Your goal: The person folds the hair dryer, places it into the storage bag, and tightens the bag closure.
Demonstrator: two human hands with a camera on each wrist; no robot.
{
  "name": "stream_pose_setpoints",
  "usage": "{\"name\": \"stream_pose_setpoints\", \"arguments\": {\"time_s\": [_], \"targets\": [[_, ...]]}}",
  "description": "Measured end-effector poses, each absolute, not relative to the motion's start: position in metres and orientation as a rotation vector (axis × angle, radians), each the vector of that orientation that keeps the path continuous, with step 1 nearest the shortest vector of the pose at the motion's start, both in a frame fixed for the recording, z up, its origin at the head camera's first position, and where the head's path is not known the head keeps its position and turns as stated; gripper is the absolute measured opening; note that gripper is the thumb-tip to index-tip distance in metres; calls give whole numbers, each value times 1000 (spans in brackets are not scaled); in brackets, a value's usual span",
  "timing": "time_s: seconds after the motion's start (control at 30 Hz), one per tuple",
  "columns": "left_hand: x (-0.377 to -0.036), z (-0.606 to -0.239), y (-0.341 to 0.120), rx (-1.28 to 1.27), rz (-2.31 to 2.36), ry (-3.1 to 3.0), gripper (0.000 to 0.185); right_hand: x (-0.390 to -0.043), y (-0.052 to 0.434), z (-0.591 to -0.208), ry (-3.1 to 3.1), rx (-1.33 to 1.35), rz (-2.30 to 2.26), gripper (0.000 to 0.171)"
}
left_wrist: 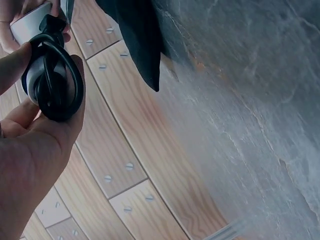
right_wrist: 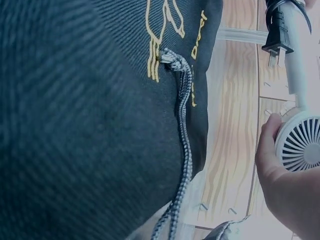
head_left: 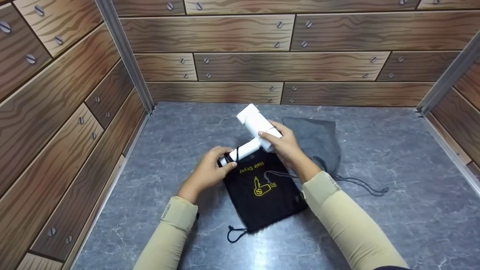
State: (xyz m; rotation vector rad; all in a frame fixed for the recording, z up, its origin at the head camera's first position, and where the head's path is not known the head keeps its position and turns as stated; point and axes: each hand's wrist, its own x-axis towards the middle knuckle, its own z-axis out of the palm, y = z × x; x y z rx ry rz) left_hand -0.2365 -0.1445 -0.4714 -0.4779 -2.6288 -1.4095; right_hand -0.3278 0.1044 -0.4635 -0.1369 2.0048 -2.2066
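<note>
Your left hand (head_left: pixel 207 173) has its grip closed around the handle end of the white hair dryer (head_left: pixel 255 129), where the black cord (left_wrist: pixel 56 82) is coiled; the left wrist view shows your fingers (left_wrist: pixel 75 100) curled round that bundle. Rightward, the dryer rises from that grip up to your right hand (head_left: pixel 284 144), whose grip is wrapped over the barrel near its rear vent (right_wrist: pixel 301 141). Directly beneath both grips, the black drawstring pouch (head_left: pixel 262 191) printed "Hair Dryer" lies flat on the grey desk (head_left: pixel 393 210). Beyond your right grip lies a grey pouch (head_left: pixel 317 140), its cord trailing right.
</note>
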Motion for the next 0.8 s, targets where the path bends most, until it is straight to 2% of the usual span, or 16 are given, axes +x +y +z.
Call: {"name": "stream_pose_setpoints", "arguments": {"time_s": [0.37,0.8], "targets": [[-239,-469,-141,-399,-1380,-2601,44,-324,115,-464,2048,-189,-2198,73],[-243,-473,-137,-468,-1422,-2574,46,-321,140,-458,2217,-316,-2034,73]]}}
